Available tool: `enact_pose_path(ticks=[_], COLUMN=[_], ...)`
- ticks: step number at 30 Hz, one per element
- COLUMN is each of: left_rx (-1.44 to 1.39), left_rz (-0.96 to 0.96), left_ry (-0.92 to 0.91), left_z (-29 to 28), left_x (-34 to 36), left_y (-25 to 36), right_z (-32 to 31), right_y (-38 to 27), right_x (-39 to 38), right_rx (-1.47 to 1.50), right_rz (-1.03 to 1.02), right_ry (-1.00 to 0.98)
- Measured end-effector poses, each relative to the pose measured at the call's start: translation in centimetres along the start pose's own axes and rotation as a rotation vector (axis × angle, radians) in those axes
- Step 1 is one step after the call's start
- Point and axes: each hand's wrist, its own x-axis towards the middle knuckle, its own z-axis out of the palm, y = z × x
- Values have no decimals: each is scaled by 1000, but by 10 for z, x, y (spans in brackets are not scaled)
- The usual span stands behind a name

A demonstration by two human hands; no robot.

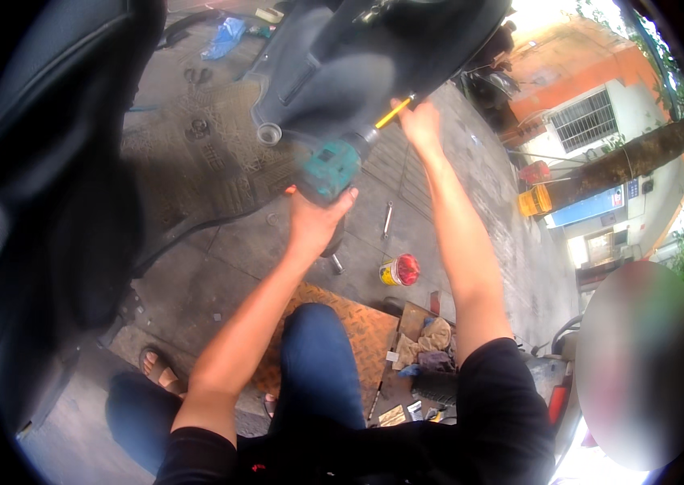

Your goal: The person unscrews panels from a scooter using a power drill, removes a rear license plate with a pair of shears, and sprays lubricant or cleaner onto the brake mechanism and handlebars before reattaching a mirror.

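My left hand (314, 220) is closed round the grip of a teal cordless drill (331, 168), held up at a tilt. From its chuck a long yellow bit (394, 111) points up and right to the edge of a black scooter's inner front panel (350, 77). My right hand (420, 128) is at the bit's far end, against the panel edge. Its fingers look curled in, with the thumb beside the bit; what they pinch is hidden. Whether the bit's tip sits on a screw is too small to tell.
The scooter's footboard (221, 137) and black seat (59, 129) fill the left. On the ground lie a wrench (388, 220), a small tub with red contents (400, 270), a rusty metal plate (366, 331) and rags (431, 339). A person (641, 364) is at the lower right.
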Motion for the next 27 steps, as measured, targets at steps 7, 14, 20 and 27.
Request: enact_pose_path(ticks=[7, 14, 20, 27], left_rx=[3, -424, -82, -71], left_rz=[-68, -377, -88, -63], left_ry=[-23, -10, -25, -27], left_z=[-15, -12, -9, -9], left_x=[17, 15, 6, 4], left_y=[1, 8, 6, -5], right_z=[0, -6, -7, -1], right_y=[-10, 3, -1, -6], right_x=[0, 3, 0, 1], right_rx=[14, 99, 35, 58], right_rz=[25, 41, 70, 87], right_ry=[-34, -73, -84, -91])
